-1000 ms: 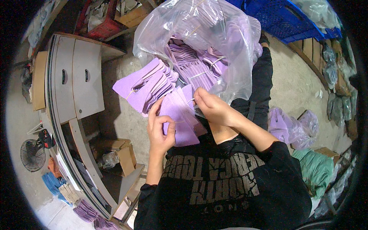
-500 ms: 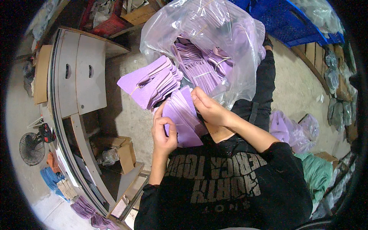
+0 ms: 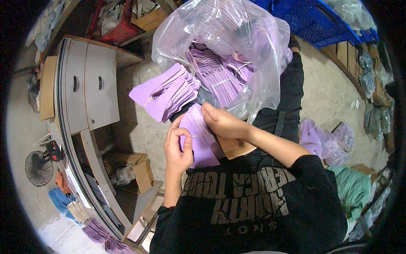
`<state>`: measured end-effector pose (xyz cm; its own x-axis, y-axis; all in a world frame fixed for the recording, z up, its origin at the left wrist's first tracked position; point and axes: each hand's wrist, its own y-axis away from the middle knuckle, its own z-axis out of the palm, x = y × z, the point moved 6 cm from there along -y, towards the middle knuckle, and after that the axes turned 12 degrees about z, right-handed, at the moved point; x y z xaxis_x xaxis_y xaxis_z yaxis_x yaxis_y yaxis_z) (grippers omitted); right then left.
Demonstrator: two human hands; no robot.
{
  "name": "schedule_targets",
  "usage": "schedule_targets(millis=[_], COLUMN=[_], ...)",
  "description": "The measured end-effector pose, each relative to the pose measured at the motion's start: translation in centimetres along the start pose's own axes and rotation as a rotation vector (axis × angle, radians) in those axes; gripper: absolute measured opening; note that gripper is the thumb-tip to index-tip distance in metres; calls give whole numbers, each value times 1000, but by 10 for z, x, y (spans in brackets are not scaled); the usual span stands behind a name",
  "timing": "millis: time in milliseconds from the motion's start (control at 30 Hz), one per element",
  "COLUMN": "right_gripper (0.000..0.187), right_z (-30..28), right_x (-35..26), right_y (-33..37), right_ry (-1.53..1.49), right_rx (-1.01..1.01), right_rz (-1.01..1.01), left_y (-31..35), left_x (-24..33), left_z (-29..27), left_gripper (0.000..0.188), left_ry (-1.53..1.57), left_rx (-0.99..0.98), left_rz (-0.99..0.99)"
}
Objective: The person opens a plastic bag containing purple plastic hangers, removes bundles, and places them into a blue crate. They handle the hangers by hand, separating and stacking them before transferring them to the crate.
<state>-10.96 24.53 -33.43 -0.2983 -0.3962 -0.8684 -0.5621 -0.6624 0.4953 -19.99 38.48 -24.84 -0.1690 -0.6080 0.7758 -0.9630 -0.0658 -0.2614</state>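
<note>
Between my two hands is a stack of flat purple cut pieces (image 3: 202, 148), held over my lap. My left hand (image 3: 178, 146) is closed on the stack's left side, its thumb and curled fingers near a thin pale band across the pieces. My right hand (image 3: 226, 122) presses its fingers against the upper right edge of the same stack. Below that hand, a flat tan piece (image 3: 235, 148) lies on my lap. Just beyond my left hand rests a banded purple bundle (image 3: 163, 94). Farther off, a clear plastic bag (image 3: 264, 86) stands open, filled with more purple bundles (image 3: 222, 84).
A grey cabinet (image 3: 101, 84) stands at left, with an open cardboard box (image 3: 143, 171) beside its lower part. A blue plastic crate (image 3: 311, 25) is at the far right, a red crate (image 3: 114, 27) at the far left. Bagged purple pieces (image 3: 323, 139) lie on the right.
The held stack has turned more edge-on, and its band now shows beside my left thumb. My right hand has shifted slightly down and left along the stack. Both hands keep their hold.
</note>
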Motion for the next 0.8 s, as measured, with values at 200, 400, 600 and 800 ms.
schedule_targets(millis=[200,400,600,800], right_gripper=[26,25,22,22], right_z=[-5,-44,-83,-94], right_x=[20,44,11,-30], right_y=[-12,-16,8,35], right_ry=[-18,-115,-388,-413], right_rx=[-108,34,32,-102], right_rz=[-123,82,16,-108], left_y=[17,27,25,22], left_x=[-29,-39,-37,-34], left_z=[3,9,6,6], left_gripper=[16,14,14,13], left_ry=[36,79,100,78], left_rx=[15,32,63,17], left_rz=[-123,-154,-159,-208])
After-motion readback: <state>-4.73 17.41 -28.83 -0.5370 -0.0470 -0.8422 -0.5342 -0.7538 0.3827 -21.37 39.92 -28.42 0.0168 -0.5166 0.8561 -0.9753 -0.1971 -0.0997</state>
